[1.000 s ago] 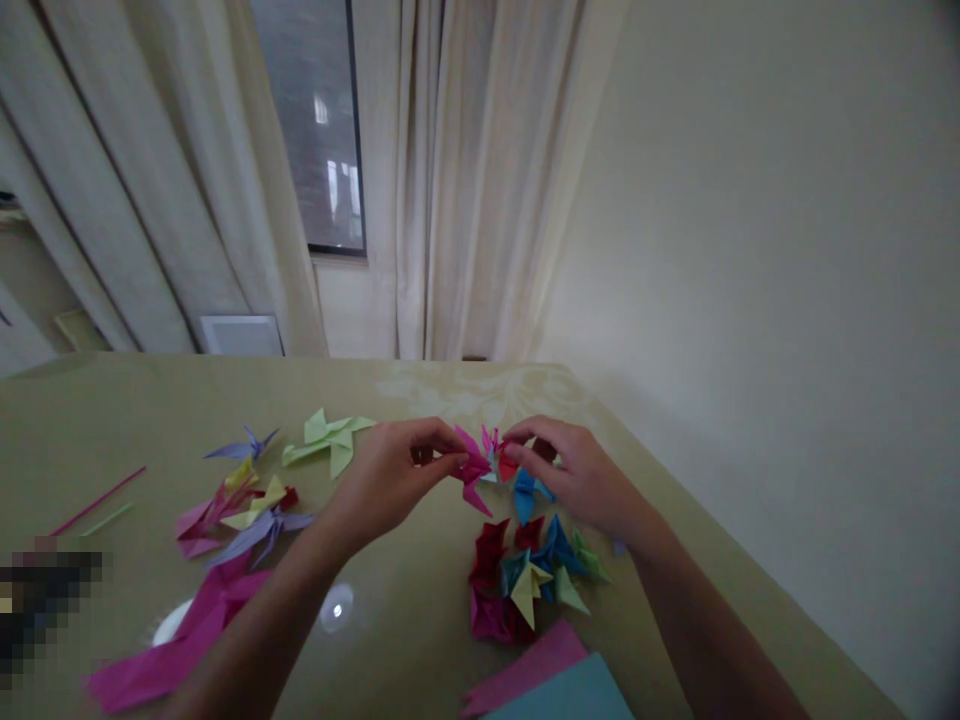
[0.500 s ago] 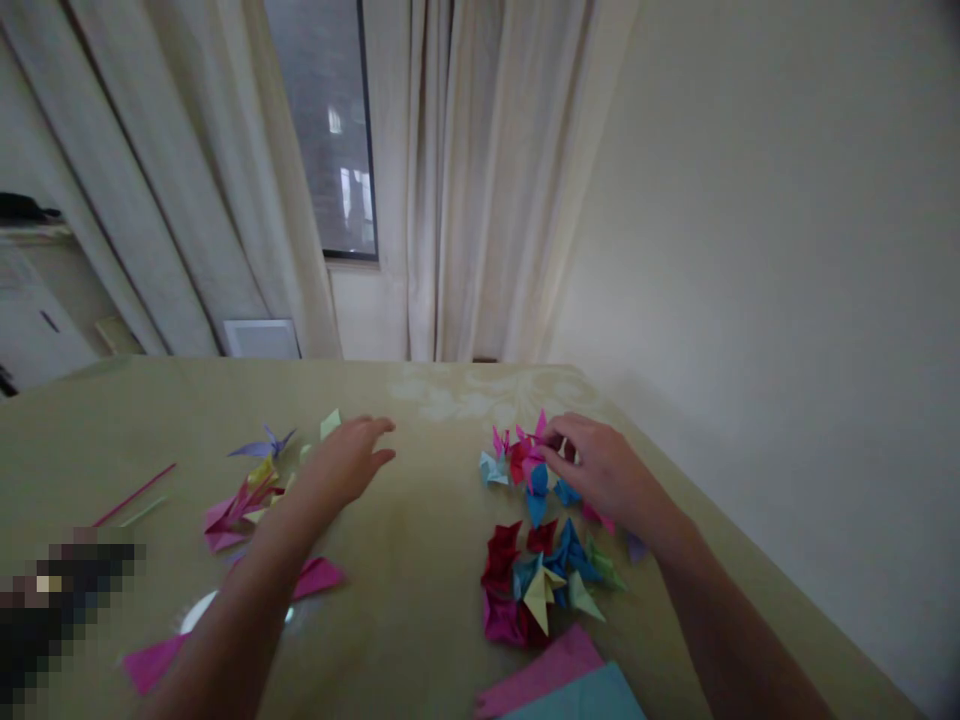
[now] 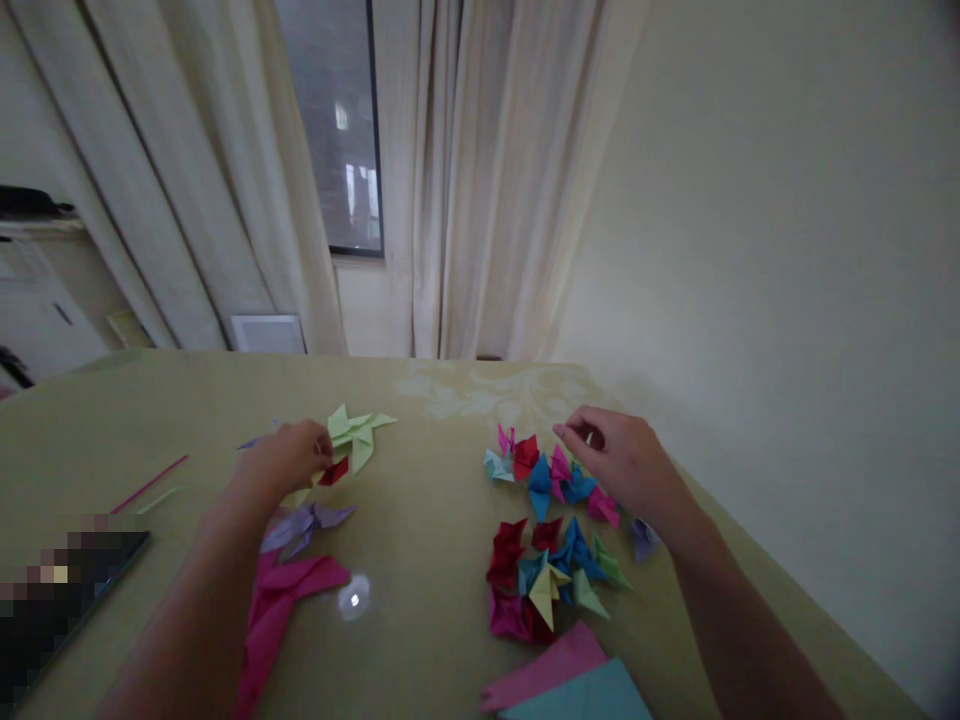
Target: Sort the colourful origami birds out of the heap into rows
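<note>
My left hand (image 3: 283,460) is curled over a dark red folded paper piece (image 3: 334,471) at the left of the table, beside a light green origami shape (image 3: 356,435). My right hand (image 3: 619,462) hovers at the far edge of a cluster of folded pieces (image 3: 547,470) in pink, red and blue. Its thumb and forefinger are pinched together and I see nothing between them. A second heap of coloured folded pieces (image 3: 544,580) lies nearer to me.
A lilac origami piece (image 3: 307,523) and magenta paper (image 3: 281,600) lie by my left forearm. Pink and teal sheets (image 3: 570,685) sit at the near edge. A thin pink strip (image 3: 150,483) and a dark pixelated object (image 3: 52,600) lie far left. Curtains and a wall stand behind the table (image 3: 420,620).
Both hands first held a pink piece together. My left hand then swung left to the dark red piece. My right hand set the pink piece into the cluster and lifted off.
</note>
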Tool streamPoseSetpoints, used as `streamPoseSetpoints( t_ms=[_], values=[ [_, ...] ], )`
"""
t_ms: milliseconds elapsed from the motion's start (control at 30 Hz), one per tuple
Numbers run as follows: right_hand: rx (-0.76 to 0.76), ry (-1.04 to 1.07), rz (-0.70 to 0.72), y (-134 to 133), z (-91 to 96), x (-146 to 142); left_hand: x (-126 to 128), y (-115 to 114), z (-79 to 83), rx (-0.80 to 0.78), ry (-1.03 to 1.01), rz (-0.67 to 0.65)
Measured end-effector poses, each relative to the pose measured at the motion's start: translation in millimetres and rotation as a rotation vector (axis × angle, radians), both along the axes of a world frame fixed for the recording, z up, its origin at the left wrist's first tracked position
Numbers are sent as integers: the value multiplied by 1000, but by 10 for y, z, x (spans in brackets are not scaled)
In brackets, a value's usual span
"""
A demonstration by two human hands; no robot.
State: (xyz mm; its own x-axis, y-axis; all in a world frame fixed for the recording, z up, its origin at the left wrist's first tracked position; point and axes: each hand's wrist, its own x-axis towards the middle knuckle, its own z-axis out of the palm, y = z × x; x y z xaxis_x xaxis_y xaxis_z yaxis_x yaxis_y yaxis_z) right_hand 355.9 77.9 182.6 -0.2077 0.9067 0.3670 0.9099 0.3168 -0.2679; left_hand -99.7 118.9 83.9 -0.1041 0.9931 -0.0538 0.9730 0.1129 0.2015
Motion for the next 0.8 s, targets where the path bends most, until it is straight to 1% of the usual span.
streamPoseSetpoints(
  t_ms=[67, 133, 200, 267, 333, 433, 533, 600, 667, 700, 767, 800],
  values=[
    [7, 73, 68, -56, 2, -76, 93, -24, 156, 26, 15, 11],
    [1, 142, 142, -108, -20, -173, 241, -84, 343, 76, -4, -11],
    [-21, 184, 216, -152, -71, -286, 448, -170, 519, 116, -118, -96],
    [-57, 202, 293, -189, -142, -403, 698, -264, 647, 116, -325, -212],
    [-98, 219, 362, -221, -218, -507, 965, -355, 717, 96, -558, -323],
    [-167, 263, 452, -259, -308, -615, 1343, -487, 749, 51, -826, -476],
    [-220, 312, 515, -280, -346, -661, 1623, -594, 764, 11, -972, -608],
    [-232, 324, 529, -280, -342, -661, 1709, -614, 768, -9, -1020, -669],
    [-237, 303, 517, -267, -320, -633, 1675, -560, 738, -9, -986, -668],
    [-246, 278, 505, -257, -303, -608, 1608, -505, 703, 21, -910, -630],
    [-280, 207, 479, -234, -256, -537, 1379, -361, 583, 109, -615, -471],
    [-301, 169, 468, -224, -226, -492, 1230, -284, 505, 161, -403, -355]
  ],
)
